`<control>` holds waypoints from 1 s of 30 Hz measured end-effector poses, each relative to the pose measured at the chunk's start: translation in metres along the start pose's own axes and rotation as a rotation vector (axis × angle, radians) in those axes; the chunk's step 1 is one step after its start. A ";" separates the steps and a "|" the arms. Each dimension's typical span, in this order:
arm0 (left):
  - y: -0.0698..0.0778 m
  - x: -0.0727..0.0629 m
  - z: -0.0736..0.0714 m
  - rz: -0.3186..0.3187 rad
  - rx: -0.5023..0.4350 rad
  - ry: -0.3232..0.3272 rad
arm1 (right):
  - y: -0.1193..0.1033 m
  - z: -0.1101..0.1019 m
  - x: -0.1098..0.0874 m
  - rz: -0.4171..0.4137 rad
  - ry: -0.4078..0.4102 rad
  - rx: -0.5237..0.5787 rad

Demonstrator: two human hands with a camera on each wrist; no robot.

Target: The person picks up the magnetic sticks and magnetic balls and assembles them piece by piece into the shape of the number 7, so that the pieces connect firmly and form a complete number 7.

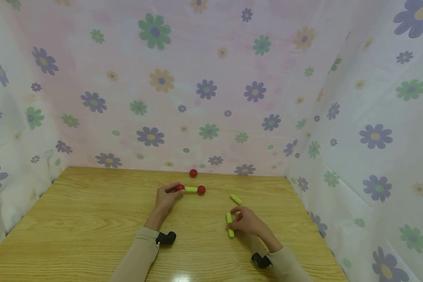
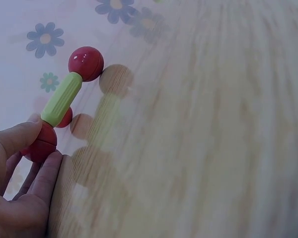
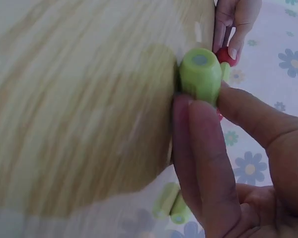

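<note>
My left hand [image 1: 167, 199] pinches a red ball [image 2: 41, 144] between thumb and fingers. That ball joins one end of a yellow-green building rod [image 1: 191, 189], and a second red ball [image 1: 201, 190] caps the other end. Low over the table, the joined piece lies crosswise in the head view. My right hand [image 1: 248, 222] grips another yellow-green rod [image 1: 230, 231] with thumb and fingers; its end, with a grey disc, shows in the right wrist view [image 3: 201, 74]. Just beyond this hand a loose yellow-green rod [image 1: 236, 199] lies on the table.
A third red ball [image 1: 193, 173] rests at the back edge of the wooden table [image 1: 91, 219]. Flower-patterned cloth [image 1: 183, 117] hangs behind the table and along both sides. A black wrist camera [image 1: 166, 238] is on the left wrist, another [image 1: 261, 260] on the right.
</note>
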State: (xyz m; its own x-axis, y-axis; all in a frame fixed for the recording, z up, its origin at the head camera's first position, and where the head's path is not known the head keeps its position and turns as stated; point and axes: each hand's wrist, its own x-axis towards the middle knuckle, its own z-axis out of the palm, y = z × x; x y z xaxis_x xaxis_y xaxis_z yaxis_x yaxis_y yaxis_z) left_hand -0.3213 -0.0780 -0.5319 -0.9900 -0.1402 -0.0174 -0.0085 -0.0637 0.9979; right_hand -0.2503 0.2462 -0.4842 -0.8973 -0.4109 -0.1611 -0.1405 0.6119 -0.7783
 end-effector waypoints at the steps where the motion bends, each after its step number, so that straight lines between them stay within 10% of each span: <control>1: 0.000 0.000 0.000 -0.002 0.001 0.002 | 0.000 0.001 0.001 0.016 0.000 0.030; 30: 0.004 -0.001 0.001 -0.015 0.009 0.015 | -0.011 0.025 0.029 0.147 -0.115 0.321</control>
State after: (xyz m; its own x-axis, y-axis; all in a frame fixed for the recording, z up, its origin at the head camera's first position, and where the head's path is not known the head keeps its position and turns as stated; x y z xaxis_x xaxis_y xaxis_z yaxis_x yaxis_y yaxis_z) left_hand -0.3207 -0.0771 -0.5276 -0.9876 -0.1536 -0.0336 -0.0251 -0.0568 0.9981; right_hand -0.2648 0.2109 -0.4957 -0.8426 -0.4189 -0.3385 0.1414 0.4343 -0.8896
